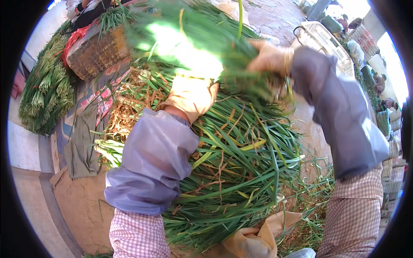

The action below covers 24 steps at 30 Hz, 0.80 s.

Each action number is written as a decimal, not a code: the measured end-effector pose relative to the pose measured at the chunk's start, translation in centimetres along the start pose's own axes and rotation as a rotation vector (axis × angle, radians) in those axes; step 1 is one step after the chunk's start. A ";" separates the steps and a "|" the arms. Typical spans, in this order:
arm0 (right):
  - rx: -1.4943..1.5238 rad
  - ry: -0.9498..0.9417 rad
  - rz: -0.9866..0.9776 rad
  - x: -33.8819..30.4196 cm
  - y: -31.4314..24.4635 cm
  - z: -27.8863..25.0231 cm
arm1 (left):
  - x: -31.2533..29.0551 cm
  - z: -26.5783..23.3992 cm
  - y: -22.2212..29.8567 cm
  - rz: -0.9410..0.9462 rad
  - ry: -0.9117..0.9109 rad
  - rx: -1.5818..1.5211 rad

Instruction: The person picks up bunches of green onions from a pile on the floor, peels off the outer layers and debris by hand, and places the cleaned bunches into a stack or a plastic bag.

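A large heap of garlic chives (241,146), with long flat green leaves and some yellow, withered strands, lies in front of me. Above its far side, motion blurs a loose bunch of garlic chives (228,47). My right hand (269,58), with pale bands round its wrist, is closed around the right end of this bunch. My left hand (191,96), in a light glove, is against the bunch on its near side. Strong glare and the blurred leaves hide its fingers. Dry brown leaves (129,96) and pale stem ends (111,150) stick out beside my left forearm.
A worn brown crate (99,53) stands at the upper left, beside stacked chive bundles (49,86). A white plastic crate (325,41) is at the upper right. Tan cloth (254,241) lies at the near edge. Another person (84,8) is at the top left.
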State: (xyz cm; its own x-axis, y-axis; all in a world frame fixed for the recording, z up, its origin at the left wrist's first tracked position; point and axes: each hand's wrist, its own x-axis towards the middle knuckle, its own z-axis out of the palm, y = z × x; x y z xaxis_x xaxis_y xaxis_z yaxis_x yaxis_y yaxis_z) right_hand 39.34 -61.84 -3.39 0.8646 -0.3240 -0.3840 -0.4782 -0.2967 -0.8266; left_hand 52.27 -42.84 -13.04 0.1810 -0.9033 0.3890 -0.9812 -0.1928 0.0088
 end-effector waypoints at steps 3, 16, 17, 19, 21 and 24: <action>-0.057 -0.082 -0.192 -6.9 1.8 4.3 | 0.6 0.2 -0.2 0.089 0.115 -0.064; -0.785 0.254 -0.367 -26.6 6.5 12.8 | -19.1 -19.2 12.3 0.125 -0.220 -0.451; -0.802 0.227 -0.289 -27.7 6.7 14.0 | -21.6 -19.6 12.9 0.105 -0.321 -0.520; -0.874 0.182 -0.277 -28.5 8.8 16.6 | -27.0 -20.7 14.5 0.017 -0.564 -0.638; -0.991 0.104 -0.257 -29.1 10.2 18.5 | -32.4 -21.6 15.9 -0.100 -0.822 -0.737; -1.159 0.108 -0.417 -29.5 12.0 20.7 | -39.3 -23.1 17.2 -0.236 -1.230 -0.795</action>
State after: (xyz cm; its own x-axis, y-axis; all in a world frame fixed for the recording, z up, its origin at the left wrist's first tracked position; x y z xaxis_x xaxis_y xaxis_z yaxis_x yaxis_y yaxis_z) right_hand 11.28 -37.20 -10.51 0.9928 -0.0702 -0.0969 -0.0709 -0.9975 -0.0040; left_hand 26.74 -1.86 -6.91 -0.1187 -0.7094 -0.6947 -0.6271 -0.4890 0.6064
